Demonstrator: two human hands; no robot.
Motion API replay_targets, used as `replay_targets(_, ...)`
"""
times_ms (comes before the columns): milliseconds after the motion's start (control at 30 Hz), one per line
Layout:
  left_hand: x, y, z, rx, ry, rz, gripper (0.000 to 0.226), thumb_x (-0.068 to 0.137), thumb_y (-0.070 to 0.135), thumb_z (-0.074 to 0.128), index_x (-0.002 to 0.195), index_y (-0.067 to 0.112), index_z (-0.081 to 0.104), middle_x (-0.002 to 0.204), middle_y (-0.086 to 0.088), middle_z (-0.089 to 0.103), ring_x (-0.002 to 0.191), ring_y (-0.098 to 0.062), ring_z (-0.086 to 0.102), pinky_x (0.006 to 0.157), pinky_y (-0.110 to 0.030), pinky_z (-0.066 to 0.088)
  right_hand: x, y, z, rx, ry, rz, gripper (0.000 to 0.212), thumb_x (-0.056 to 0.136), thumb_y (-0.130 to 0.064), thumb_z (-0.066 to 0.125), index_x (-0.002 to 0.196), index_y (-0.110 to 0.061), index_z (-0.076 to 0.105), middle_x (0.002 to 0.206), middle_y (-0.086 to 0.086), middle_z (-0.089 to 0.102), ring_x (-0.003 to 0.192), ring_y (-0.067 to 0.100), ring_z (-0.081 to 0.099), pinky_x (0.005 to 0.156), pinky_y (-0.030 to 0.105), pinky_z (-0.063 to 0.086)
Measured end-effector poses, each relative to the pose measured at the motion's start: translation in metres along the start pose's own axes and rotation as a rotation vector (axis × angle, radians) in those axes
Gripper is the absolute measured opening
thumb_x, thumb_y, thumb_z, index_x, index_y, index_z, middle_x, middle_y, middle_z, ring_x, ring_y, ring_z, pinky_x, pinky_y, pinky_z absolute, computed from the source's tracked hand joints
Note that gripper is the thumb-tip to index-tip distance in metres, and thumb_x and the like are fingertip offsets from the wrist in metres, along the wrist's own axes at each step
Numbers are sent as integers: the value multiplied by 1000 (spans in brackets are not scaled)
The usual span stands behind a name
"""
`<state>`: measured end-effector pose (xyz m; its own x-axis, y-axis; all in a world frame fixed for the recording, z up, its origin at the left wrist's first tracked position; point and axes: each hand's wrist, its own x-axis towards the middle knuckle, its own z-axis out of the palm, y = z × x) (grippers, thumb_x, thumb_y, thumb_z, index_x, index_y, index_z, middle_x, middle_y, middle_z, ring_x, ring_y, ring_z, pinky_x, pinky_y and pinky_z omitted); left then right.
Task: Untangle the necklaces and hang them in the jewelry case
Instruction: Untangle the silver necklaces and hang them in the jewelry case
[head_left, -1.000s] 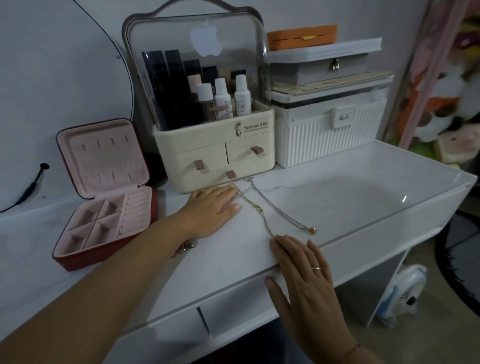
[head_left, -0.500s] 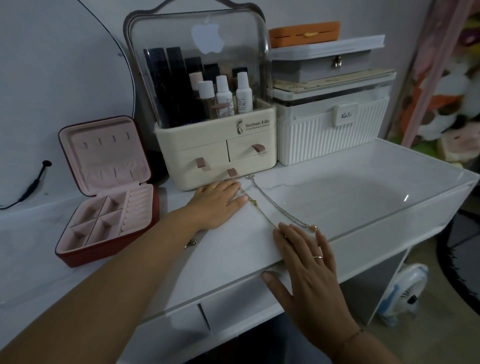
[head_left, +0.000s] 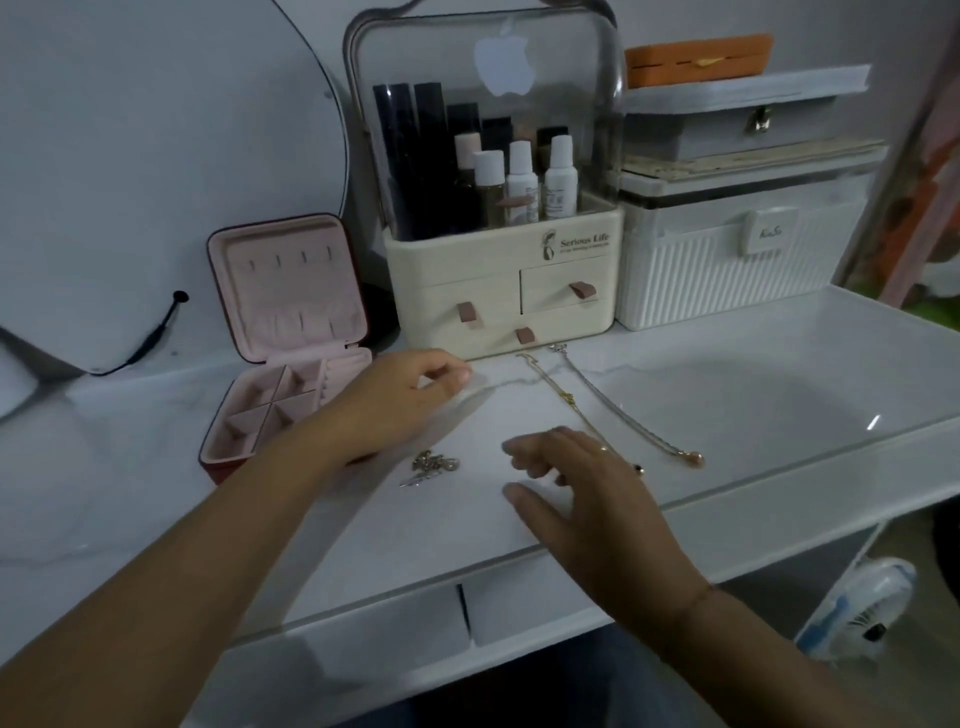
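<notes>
Both hands have lifted off the surface (head_left: 753, 415), where they lay flat half a second ago, and both have shifted toward the left of the frame. This has uncovered a small clump of silver jewellery (head_left: 429, 464).

Nearest, at lower centre, the right hand (head_left: 587, 483) hovers over the surface. Its fingers (head_left: 524, 452) are apart and loosely bent and grip nothing, and a ring shows on one of them. Whether the fingertips touch the surface cannot be told. The hand's far edge covers the lower end of the gold necklace (head_left: 569, 402), and a dark bead shows just beside it.

The silver clump lies between the two wrists. Above it, the left hand (head_left: 400, 400) has its fingers (head_left: 457, 370) curled, with thumb and fingertips drawn together on a fine strand that runs right to the gold necklace. Motion blur softens the contact.

The gold necklace lies stretched diagonally at centre. A grey chain (head_left: 618, 410) with a round pendant lies just to its right, apart from it.

Further left, the jewelry case (head_left: 291, 291) stands open with nothing on its lid hooks. Behind the necklaces stand a cream cosmetics organiser (head_left: 498, 306) and, at upper right, a white ribbed box (head_left: 727, 280).
</notes>
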<state>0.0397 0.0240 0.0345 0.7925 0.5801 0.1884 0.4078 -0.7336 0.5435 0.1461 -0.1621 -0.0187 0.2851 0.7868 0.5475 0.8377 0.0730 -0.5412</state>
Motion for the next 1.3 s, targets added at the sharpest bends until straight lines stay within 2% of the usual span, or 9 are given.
replay_targets(133,-16,-12,-2,-129,90,-23,21,98,30,50,108,26,67,107,14,67,101,-3,60,94,-26,47,41,-8,30,-92,-248,-27,39,89,-34,64,124,-17,60,108,-1,58,97,11,48,84,15,33)
replay_targets(234,-21,-19,-3,-183,124,0,17,97,28,52,103,28,68,104,13,69,102,-5,61,97,-32,47,57,-6,43,-83,-220,-34,24,87,-27,68,104,-10,69,95,1,56,91,18,50,77,17,30)
replay_targets(400,-18,-17,-10,-314,112,-30,19,97,26,51,104,26,69,98,10,72,96,-1,64,95,-24,47,71,-3,40,-145,-336,-131,13,91,-14,62,92,-2,66,91,11,61,84,23,55,78,25,43)
replay_targets(567,-7,-7,-13,-700,57,-186,31,101,25,45,105,6,68,97,-11,72,92,-20,68,92,-33,52,114,-21,8,160,-478,-30,10,97,-13,49,90,-12,57,81,-1,64,70,8,60,64,14,47)
replay_targets(667,0,-3,-18,-912,-61,-242,49,102,38,35,109,1,66,98,-13,72,92,-27,70,89,-35,54,142,-26,-4,390,-441,62,12,97,-11,51,87,-11,58,73,1,67,64,8,62,60,15,50)
replay_targets(767,8,-4,-20,-1001,-52,-280,54,101,45,33,107,4,66,99,-14,73,92,-28,71,88,-35,53,154,-22,-1,515,-408,136,15,97,-10,51,85,-11,59,69,-1,66,62,8,60,56,16,48)
replay_targets(934,21,-8,-20,-941,48,-302,38,100,37,43,97,9,69,89,-10,74,87,-24,72,85,-34,54,159,-11,15,635,-240,276,19,99,-11,48,82,-10,57,71,2,61,56,7,53,52,17,41)
replay_targets(1101,27,-16,-20,-977,96,-300,25,94,28,55,103,8,66,85,-6,74,78,-15,71,83,-30,54,166,-6,29,683,-100,412,23,100,-15,44,79,-11,51,72,3,52,54,10,45,49,20,35)
replay_targets(1301,21,-26,-17,-798,130,-229,22,88,18,64,106,7,70,92,-8,75,93,-18,69,88,-28,50,156,0,44,882,-51,438,19,102,-14,40,90,-5,51,81,7,61,56,14,49,54,25,37)
